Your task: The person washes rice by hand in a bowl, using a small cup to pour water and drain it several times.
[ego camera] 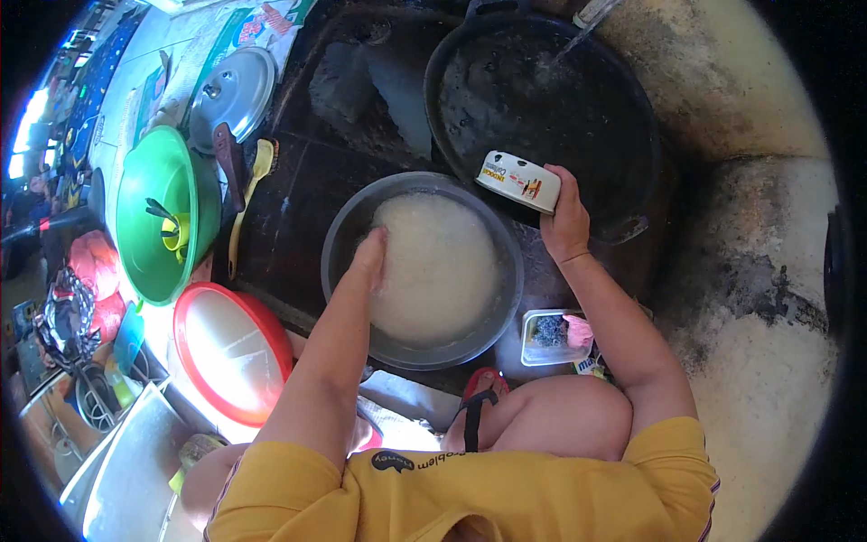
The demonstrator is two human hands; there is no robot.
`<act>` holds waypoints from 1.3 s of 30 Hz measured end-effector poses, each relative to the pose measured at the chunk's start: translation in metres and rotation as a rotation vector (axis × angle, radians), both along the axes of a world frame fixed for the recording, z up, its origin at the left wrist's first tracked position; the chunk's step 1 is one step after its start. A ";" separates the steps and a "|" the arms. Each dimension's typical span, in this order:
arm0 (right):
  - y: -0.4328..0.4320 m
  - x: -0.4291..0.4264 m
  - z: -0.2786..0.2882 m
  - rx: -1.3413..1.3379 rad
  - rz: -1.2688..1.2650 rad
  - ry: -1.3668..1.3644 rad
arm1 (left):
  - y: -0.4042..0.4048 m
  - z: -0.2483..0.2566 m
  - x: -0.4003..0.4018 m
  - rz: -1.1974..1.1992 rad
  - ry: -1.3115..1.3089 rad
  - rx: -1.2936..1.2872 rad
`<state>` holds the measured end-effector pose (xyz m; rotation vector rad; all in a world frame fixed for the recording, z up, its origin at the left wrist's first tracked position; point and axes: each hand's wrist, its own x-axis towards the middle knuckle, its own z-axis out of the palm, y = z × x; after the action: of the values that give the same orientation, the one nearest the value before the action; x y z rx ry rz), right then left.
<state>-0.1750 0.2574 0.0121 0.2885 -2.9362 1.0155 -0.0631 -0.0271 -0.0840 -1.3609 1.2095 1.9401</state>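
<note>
A wide grey basin [420,359] stands in front of me, holding cloudy, pale liquid with what looks like rice grains. My left hand [374,254] dips into it at the left side; the fingertips are hidden under the surface. In my right hand [569,220] is a white bowl [518,181] with printed writing, tilted on its side above the near edge of a large black wok [433,101]. Water from a spout [596,10] runs into the dark water that fills the wok.
A green basin [125,203] with a yellow cup, a red-rimmed strainer or basin [281,332], a metal lid [234,95] and a yellow spoon [250,196] are on the left. A plastic tub [535,356] with scrubbers sits near my right knee. A stained wall [752,223] bounds the right.
</note>
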 end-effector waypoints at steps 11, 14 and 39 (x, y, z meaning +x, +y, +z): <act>0.012 -0.001 -0.006 0.054 0.015 0.035 | 0.065 0.058 0.022 -1.175 0.326 -0.552; 0.002 -0.001 -0.003 0.023 0.003 0.042 | 0.071 0.087 0.067 -1.301 0.542 -0.833; 0.002 -0.005 -0.007 0.064 0.023 0.049 | 0.050 -0.056 0.001 -2.063 0.254 -0.616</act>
<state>-0.1797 0.2593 0.0048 0.3439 -2.9312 0.9048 -0.0624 0.0233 -0.1404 0.3629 1.9685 0.1705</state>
